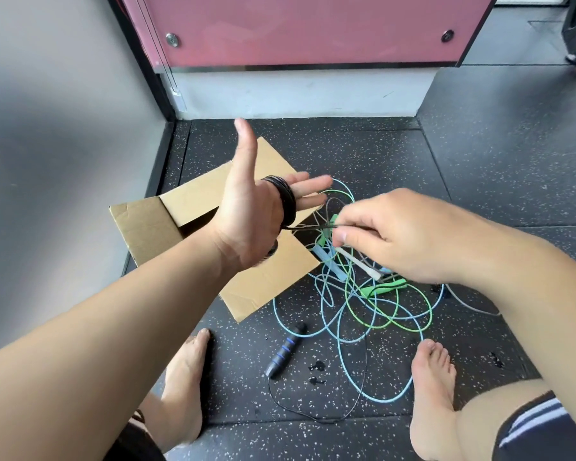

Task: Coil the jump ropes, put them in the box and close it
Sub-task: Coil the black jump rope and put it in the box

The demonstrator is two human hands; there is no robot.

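A person sits barefoot on a speckled black gym floor (479, 181), coiling jump ropes. An open cardboard box (147, 227) stands toward the floor's far left corner, close to the grey wall, with its flaps spread. Just right of it, a loose tangle of green and blue ropes (373, 314) sprawls across the middle of the floor, their handles mixed in.

The left hand (246, 221) is raised above the box with thumb up and fingers straight, serving as a spool. The black jump rope (288, 201) is wound in several tight turns round those fingers. From the coil a short strand runs right to the right hand (403, 234), which pinches it between thumb and fingertips above the tangle. The rest of the rope drops from there and loops along the near side of the floor to its black handle (285, 351), ringed in blue, which lies between the person's feet. Something dark shows under the left palm, but what it is cannot be told.

The first rope appears partly coiled, and nothing can be seen inside the box. The next move likely calls for the right hand to carry the strand round the left fingers again, drawing up the slack from the floor without snagging the coloured ropes. The coil can then go into the box just beneath it.
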